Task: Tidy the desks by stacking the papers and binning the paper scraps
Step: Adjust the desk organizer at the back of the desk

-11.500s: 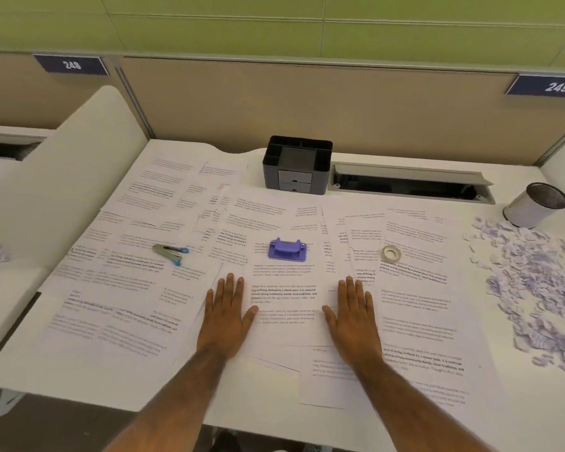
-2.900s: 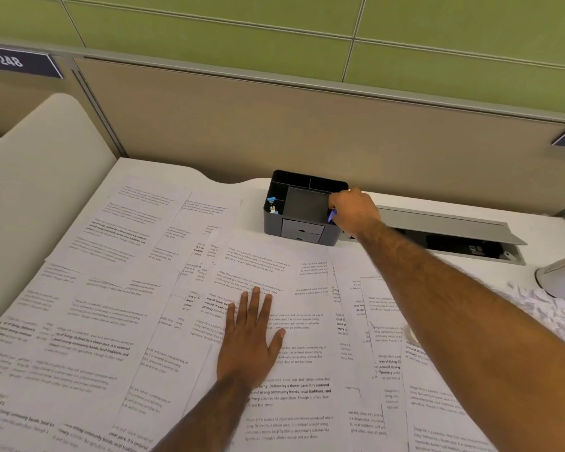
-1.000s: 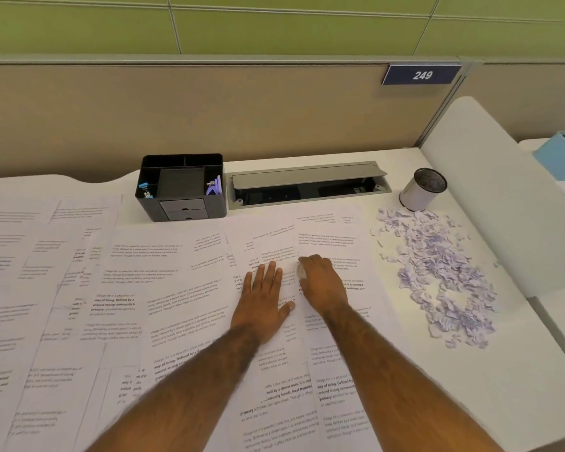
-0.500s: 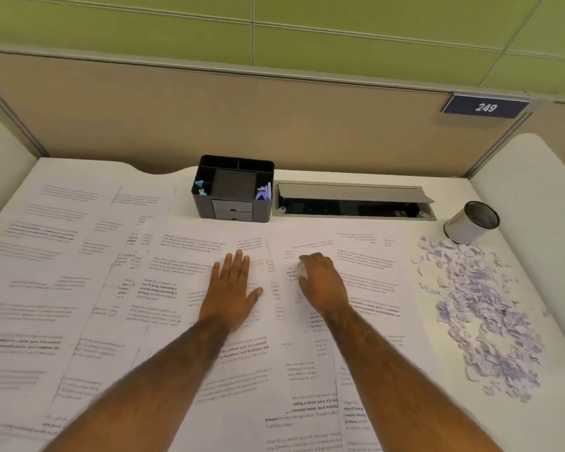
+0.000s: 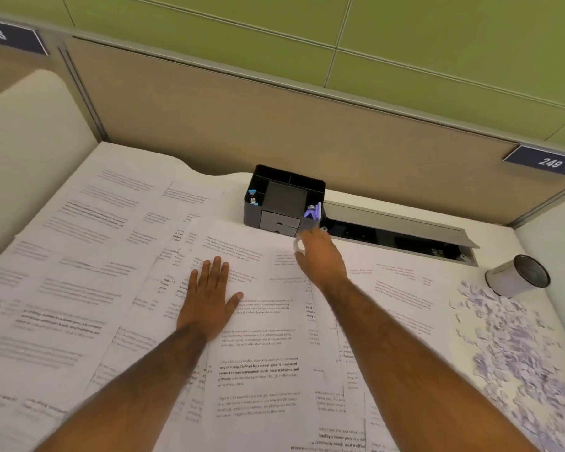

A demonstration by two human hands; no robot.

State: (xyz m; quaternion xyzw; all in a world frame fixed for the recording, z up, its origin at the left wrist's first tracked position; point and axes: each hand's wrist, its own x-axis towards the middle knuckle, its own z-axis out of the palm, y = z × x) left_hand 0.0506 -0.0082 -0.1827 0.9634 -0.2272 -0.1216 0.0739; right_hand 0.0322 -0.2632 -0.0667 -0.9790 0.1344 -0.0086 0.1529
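Dozens of printed papers (image 5: 258,321) are spread overlapping across the tabletop (image 5: 229,184), from the left edge to approx. the right third; the near edge is hidden under them. Sheets are judged light, floppy and slippery on each other, easily creased. Hold is best taken at a free corner or long edge, w/ sheets slid into a pile and squared; a lift from the middle would prob. buckle them.

Paper scraps (image 5: 519,353) are heaped along the right edge. They are tiny and near-weightless, so prob. better swept or scooped than pinched. A white cup (image 5: 509,277) is seen just behind them, near the far right corner.

The left hand (image 5: 209,298) is laid flat on the central sheets, fingers straight. The right hand (image 5: 320,259) is stretched toward the black organiser (image 5: 284,200) at the far edge, fingers curled round a small pale tape roll (image 5: 297,246); it is blurred, so the ID is tentative. An open cable hatch (image 5: 395,230) is set just right of the organiser.

Bare tabletop is limited to a far strip and a gap between papers and scraps. Left divider (image 5: 30,132) and back panel (image 5: 274,119) close off those edges, so piles are best gathered near-middle.
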